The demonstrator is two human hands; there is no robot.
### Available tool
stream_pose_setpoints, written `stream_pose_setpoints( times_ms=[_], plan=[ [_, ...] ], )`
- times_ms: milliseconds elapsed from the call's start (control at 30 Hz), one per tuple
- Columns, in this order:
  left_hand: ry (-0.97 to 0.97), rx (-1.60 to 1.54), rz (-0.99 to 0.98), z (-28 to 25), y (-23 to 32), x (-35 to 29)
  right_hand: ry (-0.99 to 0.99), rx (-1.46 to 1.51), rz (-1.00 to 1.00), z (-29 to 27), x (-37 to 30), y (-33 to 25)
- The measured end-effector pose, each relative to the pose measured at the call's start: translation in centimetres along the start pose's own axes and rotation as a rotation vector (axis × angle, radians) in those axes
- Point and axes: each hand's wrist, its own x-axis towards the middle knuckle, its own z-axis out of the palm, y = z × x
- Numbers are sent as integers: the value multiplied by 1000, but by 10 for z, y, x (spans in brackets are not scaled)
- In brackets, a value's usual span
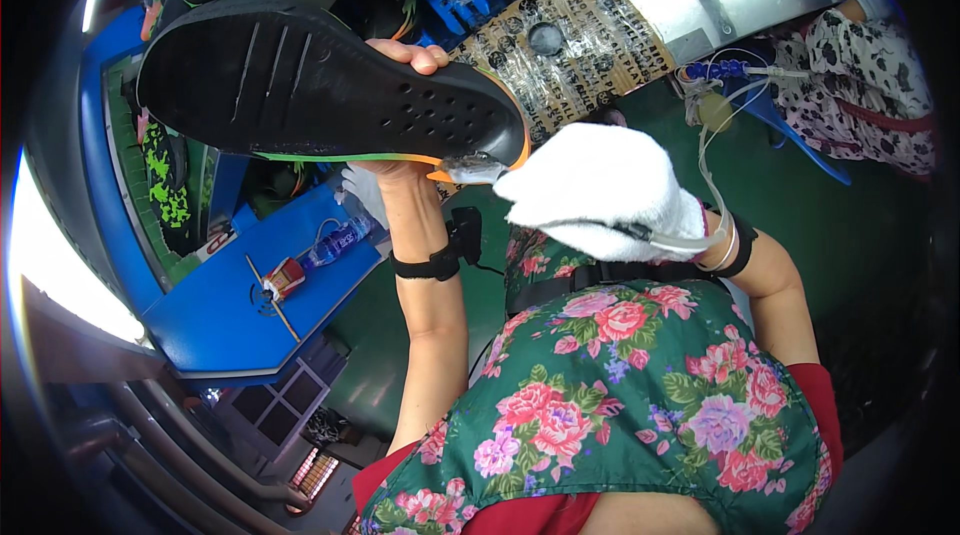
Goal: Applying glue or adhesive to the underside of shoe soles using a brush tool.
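Observation:
My left hand (pixel 408 57) grips a shoe (pixel 330 85) from behind, its fingertips curled over the edge. The shoe's black underside faces me, with long grooves at the wide end and several small holes toward the narrow end. Green and orange show along its rim. My right hand (pixel 600 193) is covered by a white cloth mitt, which hides the fingers. From the mitt sticks out a brush (pixel 472 171) with a pale, flat tip, touching the shoe's orange rim. A thin clear tube (pixel 660 237) runs along the mitt.
A blue table (pixel 220 320) at left holds a plastic bottle (pixel 335 241) and a red container (pixel 284 278). Beyond it, patterned shoes (pixel 165 180) lie on a green surface. A taped, cardboard-covered metal ledge (pixel 560 45) spans the far side. Another person in patterned clothing (pixel 865 85) is at right.

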Motion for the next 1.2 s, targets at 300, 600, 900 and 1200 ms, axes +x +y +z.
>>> stream_pose_setpoints(
  times_ms=[300,600,900,1200],
  plan=[
    [-20,-54,-132,-6,-6,-8,54,138,65,4,2,-11],
    [42,-80,-144,-7,-11,-16,67,187,131,1,1,-12],
    [95,-79,-21,12,-7,-14,94,-27,151,-11,-12,-11],
    [67,-45,-57,14,-6,-15,193,522,430,-11,-13,-12]
  ],
)
